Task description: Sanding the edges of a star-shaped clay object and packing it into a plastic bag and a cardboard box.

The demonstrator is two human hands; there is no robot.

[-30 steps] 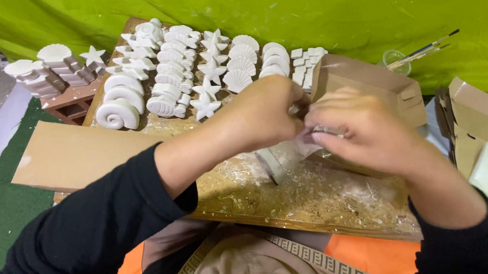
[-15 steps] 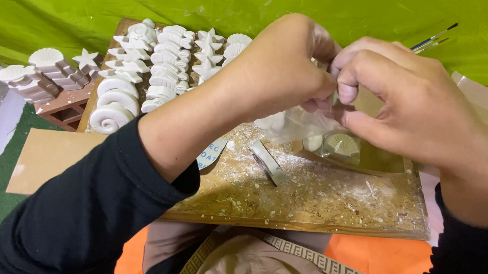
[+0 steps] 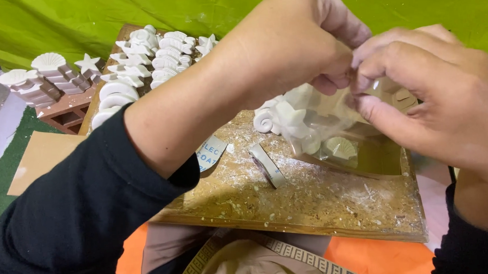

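We observe both hands raised above a dust-strewn wooden board [image 3: 313,205], working at the mouth of a small clear plastic bag [image 3: 314,123]. The left hand [image 3: 289,42] has its fingers curled and pressed together on the bag's upper edge; the right hand [image 3: 439,90] pinches the same edge from the other side, thumb against forefinger. We judge the step in hand to be closing or twisting the neck of a filled bag; the next move would call for a firm hold on the gathered film while the contents hang free, since the pieces look brittle and would chip if dropped on the board. The bag hangs just below the two hands, over the middle of the board, and holds several white plaster casts [image 3: 287,118]: we make out a spiral form, a star form and a scallop shell form, though the exact count is obscured by the film. On the board beneath lies a short white strip [image 3: 268,164] and a printed label [image 3: 209,153], partly hidden by the left forearm. Beyond the board, rows of white shell and star casts [image 3: 158,53] stand closely packed, and further casts sit atop stacked brick-coloured blocks [image 3: 61,101] at the left.
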